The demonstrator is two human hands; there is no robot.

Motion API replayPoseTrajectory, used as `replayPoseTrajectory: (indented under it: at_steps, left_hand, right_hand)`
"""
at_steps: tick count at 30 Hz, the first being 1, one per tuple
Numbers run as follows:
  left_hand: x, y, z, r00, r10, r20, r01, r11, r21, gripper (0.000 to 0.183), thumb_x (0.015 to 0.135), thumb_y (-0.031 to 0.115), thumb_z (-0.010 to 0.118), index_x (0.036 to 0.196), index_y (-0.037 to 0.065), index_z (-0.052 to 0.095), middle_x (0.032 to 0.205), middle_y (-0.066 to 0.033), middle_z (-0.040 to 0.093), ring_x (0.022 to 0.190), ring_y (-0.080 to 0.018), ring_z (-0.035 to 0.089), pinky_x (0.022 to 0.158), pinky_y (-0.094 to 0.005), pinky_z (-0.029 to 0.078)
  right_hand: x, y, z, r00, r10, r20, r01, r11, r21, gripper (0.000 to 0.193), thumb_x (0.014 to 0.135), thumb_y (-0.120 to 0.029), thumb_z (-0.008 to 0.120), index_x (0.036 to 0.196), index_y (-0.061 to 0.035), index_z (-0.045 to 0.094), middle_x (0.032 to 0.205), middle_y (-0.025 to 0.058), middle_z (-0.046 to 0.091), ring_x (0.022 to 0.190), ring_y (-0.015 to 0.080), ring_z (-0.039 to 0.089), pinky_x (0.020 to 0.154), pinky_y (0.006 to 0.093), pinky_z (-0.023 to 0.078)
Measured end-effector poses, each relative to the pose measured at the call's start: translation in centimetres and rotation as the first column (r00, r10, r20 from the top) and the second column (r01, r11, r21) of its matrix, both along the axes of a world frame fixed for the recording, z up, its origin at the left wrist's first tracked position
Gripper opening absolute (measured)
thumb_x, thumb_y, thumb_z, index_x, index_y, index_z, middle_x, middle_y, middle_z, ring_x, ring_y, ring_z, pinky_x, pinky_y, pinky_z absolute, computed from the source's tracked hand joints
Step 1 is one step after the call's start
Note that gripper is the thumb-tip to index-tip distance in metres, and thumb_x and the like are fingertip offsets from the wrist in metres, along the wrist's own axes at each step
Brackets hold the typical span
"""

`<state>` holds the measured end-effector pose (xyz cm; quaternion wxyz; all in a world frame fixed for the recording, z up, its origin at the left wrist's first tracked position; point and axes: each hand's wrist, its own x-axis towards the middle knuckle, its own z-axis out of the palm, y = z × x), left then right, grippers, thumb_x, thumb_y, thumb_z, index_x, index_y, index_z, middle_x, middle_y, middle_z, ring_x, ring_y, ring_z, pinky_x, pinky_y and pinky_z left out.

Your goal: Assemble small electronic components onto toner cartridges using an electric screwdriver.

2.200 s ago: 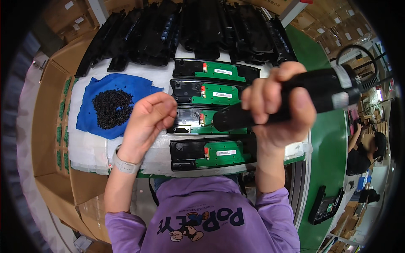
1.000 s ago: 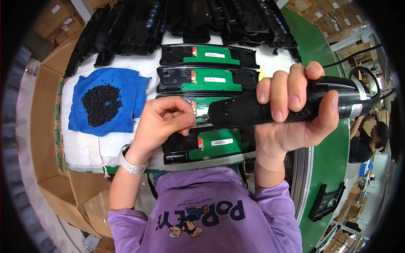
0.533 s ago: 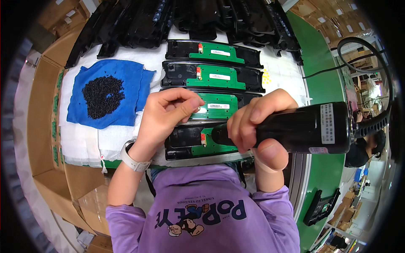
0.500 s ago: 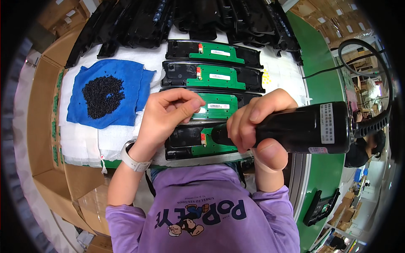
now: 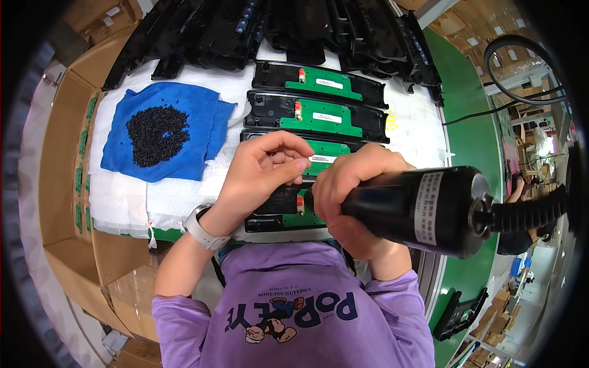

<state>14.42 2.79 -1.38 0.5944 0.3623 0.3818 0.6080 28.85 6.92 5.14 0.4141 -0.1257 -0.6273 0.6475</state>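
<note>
moved: electric screwdriver (image 5: 423,211) has swung lower, toward frame centre
right hand (image 5: 353,199): clenched round its barrel
left hand (image 5: 264,175): fingertips pinched over the green board (image 5: 319,161), contents unclear

Tip of the black electric screwdriver (image 5: 423,208) hidden behind the right hand (image 5: 353,196), so contact with the board not visible. Third black housing (image 5: 334,150) mostly covered by the left hand (image 5: 261,178) and the right hand; fourth housing (image 5: 276,211) half hidden beneath both. Left fingertips (image 5: 297,164) pinched on something too small to make out. Small black pieces heaped on the blue cloth (image 5: 202,129) too fine to identify. Black cable (image 5: 515,92) cut off at the rim.
</note>
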Motion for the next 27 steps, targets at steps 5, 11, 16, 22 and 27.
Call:
replayPoseTrajectory:
  at_steps: [5, 11, 16, 22, 27]
  left_hand:
    - [0.0, 0.0, 0.2, 0.996, -0.004, -0.094, -0.003, 0.997, -0.078, 0.016, 0.084, 0.004, 0.056, 0.099, -0.003, 0.058, 0.080, -0.0056, 0.060, 0.064, -0.0061, 0.054, 0.060, -0.0184, 0.045]
    - [-0.4, -0.4, 0.9, 0.987, -0.076, -0.140, 0.066, 0.995, -0.076, 0.013, 0.084, 0.002, 0.056, 0.094, -0.005, 0.061, 0.080, -0.0084, 0.061, 0.065, -0.0077, 0.057, 0.061, -0.0196, 0.048]
    - [-0.7, -0.7, 1.6, 0.981, -0.139, -0.138, 0.123, 0.985, -0.118, 0.013, 0.081, -0.002, 0.057, 0.092, -0.007, 0.061, 0.080, -0.0112, 0.062, 0.069, -0.0124, 0.061, 0.064, -0.0222, 0.050]
    - [-0.6, -0.7, 1.3, 0.978, -0.175, -0.110, 0.162, 0.980, -0.120, 0.013, 0.078, -0.005, 0.058, 0.091, -0.008, 0.061, 0.080, -0.0128, 0.063, 0.069, -0.0155, 0.062, 0.065, -0.0233, 0.051]
    - [-1.0, -0.6, 2.0, 0.972, -0.192, -0.134, 0.164, 0.967, -0.196, 0.014, 0.077, -0.007, 0.059, 0.090, -0.009, 0.061, 0.079, -0.0125, 0.063, 0.068, -0.0154, 0.063, 0.065, -0.0236, 0.051]
  right_hand:
    - [0.9, 0.8, 0.1, 0.997, 0.068, 0.037, -0.067, 0.998, -0.013, 0.029, 0.071, -0.017, 0.072, 0.071, -0.0008, 0.048, 0.053, 0.0059, 0.051, 0.041, 0.0143, 0.045, 0.040, 0.0272, 0.037]
    - [2.8, 4.6, 0.8, 0.877, 0.161, -0.453, -0.165, 0.986, 0.029, 0.033, 0.085, -0.034, 0.053, 0.098, -0.0049, 0.046, 0.062, -0.0002, 0.046, 0.045, 0.0110, 0.046, 0.052, 0.0305, 0.042]
    - [3.9, 5.3, 0.1, 0.816, 0.061, -0.575, -0.098, 0.995, -0.034, 0.034, 0.088, -0.032, 0.046, 0.103, -0.0020, 0.043, 0.066, 0.0050, 0.048, 0.048, 0.0153, 0.048, 0.057, 0.0349, 0.044]
    - [3.6, 4.8, -0.3, 0.821, 0.021, -0.571, -0.066, 0.996, -0.058, 0.035, 0.088, -0.033, 0.046, 0.104, -0.0023, 0.043, 0.066, 0.0048, 0.048, 0.047, 0.0156, 0.047, 0.056, 0.0352, 0.043]
    - [3.3, 4.3, -0.3, 0.801, -0.048, -0.597, -0.027, 0.993, -0.117, 0.035, 0.087, -0.034, 0.046, 0.103, -0.0025, 0.043, 0.065, 0.0044, 0.048, 0.046, 0.0154, 0.046, 0.056, 0.0352, 0.043]
